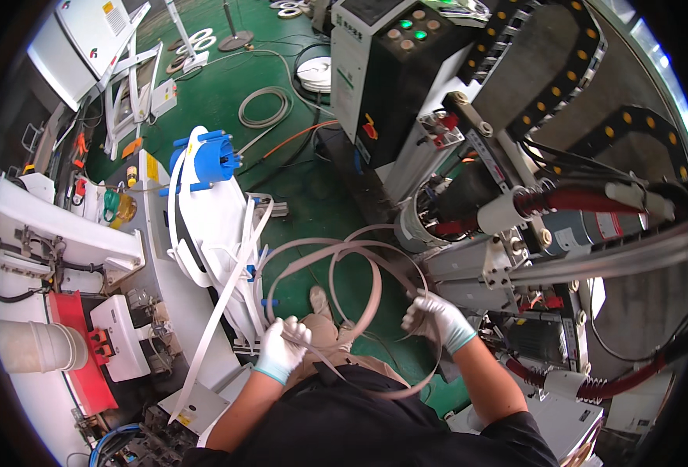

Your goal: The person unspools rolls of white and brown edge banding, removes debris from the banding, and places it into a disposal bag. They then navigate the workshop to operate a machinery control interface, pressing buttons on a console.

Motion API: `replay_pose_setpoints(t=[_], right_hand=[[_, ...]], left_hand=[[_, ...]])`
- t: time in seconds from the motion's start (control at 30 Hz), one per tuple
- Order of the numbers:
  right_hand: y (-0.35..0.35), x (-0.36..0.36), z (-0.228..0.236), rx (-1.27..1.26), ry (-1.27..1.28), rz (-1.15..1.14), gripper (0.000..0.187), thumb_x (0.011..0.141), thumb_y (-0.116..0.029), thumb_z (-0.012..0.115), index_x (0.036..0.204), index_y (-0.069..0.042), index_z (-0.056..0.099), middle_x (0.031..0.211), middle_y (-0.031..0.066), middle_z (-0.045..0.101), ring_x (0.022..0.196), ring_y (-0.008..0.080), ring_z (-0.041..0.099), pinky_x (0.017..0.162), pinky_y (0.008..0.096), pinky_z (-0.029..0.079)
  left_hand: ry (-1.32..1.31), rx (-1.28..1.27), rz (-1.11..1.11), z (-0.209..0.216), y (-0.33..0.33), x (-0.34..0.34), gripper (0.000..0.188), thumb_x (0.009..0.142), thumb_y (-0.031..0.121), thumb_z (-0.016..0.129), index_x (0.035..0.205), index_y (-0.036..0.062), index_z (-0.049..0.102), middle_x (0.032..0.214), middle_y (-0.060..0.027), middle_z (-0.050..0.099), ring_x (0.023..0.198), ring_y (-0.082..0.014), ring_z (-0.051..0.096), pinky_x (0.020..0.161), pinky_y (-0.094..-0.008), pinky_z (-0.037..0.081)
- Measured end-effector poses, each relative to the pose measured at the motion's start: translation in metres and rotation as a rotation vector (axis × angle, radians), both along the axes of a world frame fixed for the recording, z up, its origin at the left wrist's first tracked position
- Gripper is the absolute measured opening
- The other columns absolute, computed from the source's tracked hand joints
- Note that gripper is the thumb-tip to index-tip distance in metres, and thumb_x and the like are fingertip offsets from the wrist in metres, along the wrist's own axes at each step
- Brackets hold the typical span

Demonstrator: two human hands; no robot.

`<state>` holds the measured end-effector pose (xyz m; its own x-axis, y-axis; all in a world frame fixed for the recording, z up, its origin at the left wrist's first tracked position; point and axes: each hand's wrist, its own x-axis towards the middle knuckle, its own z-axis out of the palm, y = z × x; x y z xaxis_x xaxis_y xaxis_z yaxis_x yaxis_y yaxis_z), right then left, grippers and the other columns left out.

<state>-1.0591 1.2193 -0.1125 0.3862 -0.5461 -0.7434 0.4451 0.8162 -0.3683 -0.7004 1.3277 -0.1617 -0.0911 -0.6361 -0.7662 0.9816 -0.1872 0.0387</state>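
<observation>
A long, flat beige strip [376, 289], which looks like edge banding, hangs in several loose loops in front of me. My left hand [283, 346], in a white glove, is closed around part of it near my waist. Farther to the right, my right hand [439, 317], gloved too, has its fingers curled around the strip by the machine's side. The loops cross one another between and beyond my hands, above the floor and my shoes. Left of them stands a white reel [213, 208] with a blue hub [215, 159], and a white strip [221, 305] trails down from it.
Machinery with a control panel [412, 35] and thick red hoses [550, 201] lines the right side. On the left are a white beam [71, 222] and a white bucket [36, 346]. A coiled hose [266, 107] and a white roll [315, 74] lie on the green floor ahead.
</observation>
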Motion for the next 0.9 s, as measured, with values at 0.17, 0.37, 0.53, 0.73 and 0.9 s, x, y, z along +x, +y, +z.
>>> replay_pose_setpoints(t=[0.17, 0.37, 0.53, 0.73, 0.9], right_hand=[[-0.033, 0.077, -0.007, 0.09, -0.249, -0.115, 0.026, 0.096, -0.03, 0.069, 0.112, -0.01, 0.067, 0.085, 0.0013, 0.061, 0.092, 0.0223, 0.061, 0.092, 0.0445, 0.048], [-0.12, 0.113, -0.032, 0.203, 0.011, -0.434, 0.015, 0.092, -0.02, 0.073, 0.101, -0.009, 0.069, 0.083, 0.005, 0.067, 0.088, 0.0286, 0.064, 0.093, 0.0513, 0.05], [-0.177, 0.138, -0.024, 0.238, 0.094, -0.216, 0.027, 0.094, -0.024, 0.072, 0.106, -0.002, 0.062, 0.095, 0.0123, 0.063, 0.1, 0.0309, 0.062, 0.101, 0.0539, 0.047], [-0.256, 0.187, 0.028, 0.204, -0.264, 0.047, 0.042, 0.099, -0.03, 0.064, 0.126, 0.002, 0.06, 0.1, 0.0116, 0.069, 0.099, 0.0328, 0.064, 0.089, 0.0435, 0.052], [-0.355, 0.22, 0.066, -0.027, -0.364, 0.115, 0.026, 0.097, -0.025, 0.067, 0.11, -0.004, 0.063, 0.084, 0.006, 0.063, 0.091, 0.0298, 0.063, 0.085, 0.0431, 0.052]], left_hand=[[-0.028, 0.325, -0.232, -0.022, -0.016, -0.014, 0.036, 0.106, 0.028, 0.045, 0.095, -0.002, 0.062, 0.082, -0.0077, 0.062, 0.082, -0.0261, 0.061, 0.085, -0.0438, 0.053], [-0.168, 0.054, -0.699, -0.041, -0.1, 0.001, 0.019, 0.097, 0.011, 0.053, 0.102, -0.0044, 0.063, 0.087, -0.0142, 0.067, 0.078, -0.0275, 0.068, 0.077, -0.04, 0.058], [-0.335, -0.066, -0.869, -0.048, -0.161, 0.029, 0.024, 0.09, 0.005, 0.055, 0.112, -0.0043, 0.061, 0.087, -0.0149, 0.069, 0.074, -0.0246, 0.069, 0.07, -0.0365, 0.057], [-0.613, 0.009, -0.917, -0.05, -0.235, 0.068, 0.02, 0.092, 0.013, 0.056, 0.108, 0.0026, 0.063, 0.083, -0.0121, 0.069, 0.067, -0.0211, 0.067, 0.059, -0.0349, 0.053], [-0.376, 0.053, -0.618, -0.058, -0.283, 0.1, 0.04, 0.097, 0.04, 0.059, 0.109, 0.0031, 0.065, 0.086, -0.0101, 0.07, 0.073, -0.0213, 0.069, 0.066, -0.0348, 0.056]])
